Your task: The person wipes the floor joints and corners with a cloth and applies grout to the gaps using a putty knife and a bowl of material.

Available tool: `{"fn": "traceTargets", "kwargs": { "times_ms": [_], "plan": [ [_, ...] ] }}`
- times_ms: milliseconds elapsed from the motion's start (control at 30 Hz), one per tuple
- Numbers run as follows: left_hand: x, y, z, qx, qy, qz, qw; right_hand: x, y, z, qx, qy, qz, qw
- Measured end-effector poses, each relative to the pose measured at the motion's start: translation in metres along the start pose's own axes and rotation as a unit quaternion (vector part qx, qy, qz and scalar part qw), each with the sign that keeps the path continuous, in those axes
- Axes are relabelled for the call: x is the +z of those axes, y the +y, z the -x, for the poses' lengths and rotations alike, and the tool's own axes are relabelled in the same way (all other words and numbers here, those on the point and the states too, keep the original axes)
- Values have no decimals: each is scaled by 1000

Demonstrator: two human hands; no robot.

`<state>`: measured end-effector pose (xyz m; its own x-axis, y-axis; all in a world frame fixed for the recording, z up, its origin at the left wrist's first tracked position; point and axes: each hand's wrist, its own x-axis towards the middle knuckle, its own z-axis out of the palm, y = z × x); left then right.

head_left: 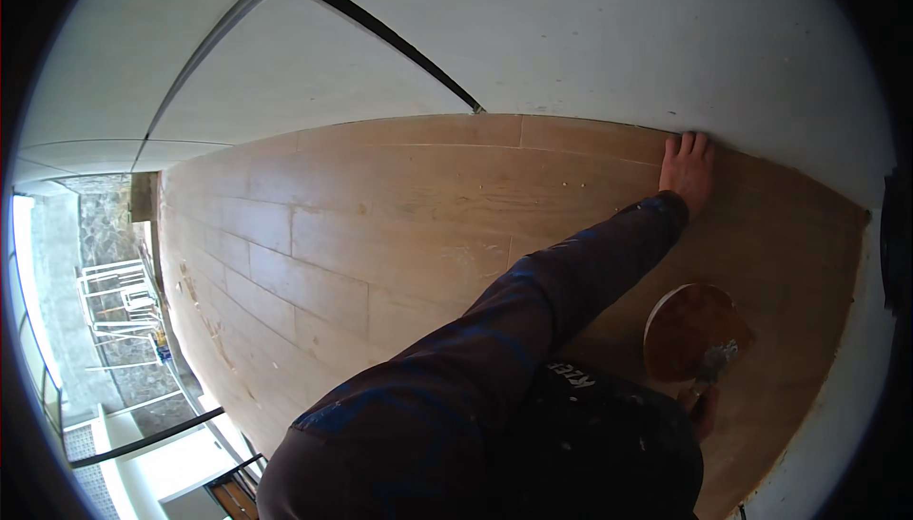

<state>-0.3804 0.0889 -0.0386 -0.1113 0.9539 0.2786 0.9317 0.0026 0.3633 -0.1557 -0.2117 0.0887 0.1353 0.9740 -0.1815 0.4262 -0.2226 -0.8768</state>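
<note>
Stretched across the middle, my left arm ends in my left hand [687, 176], which rests on the wood-look plank floor [409, 206]. Its fingers are extended side by side, tips at the seam where the floor meets the pale wall [656, 35]; no object shows in it. Low on the right, my right hand [703, 412] is partly hidden by my dark clothing. It grips a putty knife [715, 360] whose blade carries greyish-white paste. Below the blade sits a round reddish-brown piece [687, 323] with a pale rim; whether it is a tub or a flat disc is unclear.
A black strip [380, 30] runs down the wall to the floor line. Another pale wall edge [842, 349] bounds the floor at the right. Crumbs and pale smears dot the planks. At far left, white frames [124, 297] stand beyond the floor's edge, by a stone wall [103, 225].
</note>
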Motion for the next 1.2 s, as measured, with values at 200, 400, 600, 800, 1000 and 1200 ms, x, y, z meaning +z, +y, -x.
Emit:
{"fn": "traceTargets", "kwargs": {
  "times_ms": [200,400,600,800,1000,1200],
  "plan": [
    [14,12,-2,-71,29,60,995,0,-4,5,10,11,23,1000],
    [24,8,-5,-63,46,73,994,3,-17,2,28,9,3,1000],
    [17,13,-8,-78,-2,43,996,2,-14,3,31,16,-7,999],
    [23,3,10,40,32,4,999,-6,-2,5,50,10,-19,999],
    [9,-8,6,185,-40,-70,979,-14,14,4,107,-7,-37,994],
    [-10,-11,12,133,-97,-52,985,-6,7,5,-26,33,47,998]
  ]
}}
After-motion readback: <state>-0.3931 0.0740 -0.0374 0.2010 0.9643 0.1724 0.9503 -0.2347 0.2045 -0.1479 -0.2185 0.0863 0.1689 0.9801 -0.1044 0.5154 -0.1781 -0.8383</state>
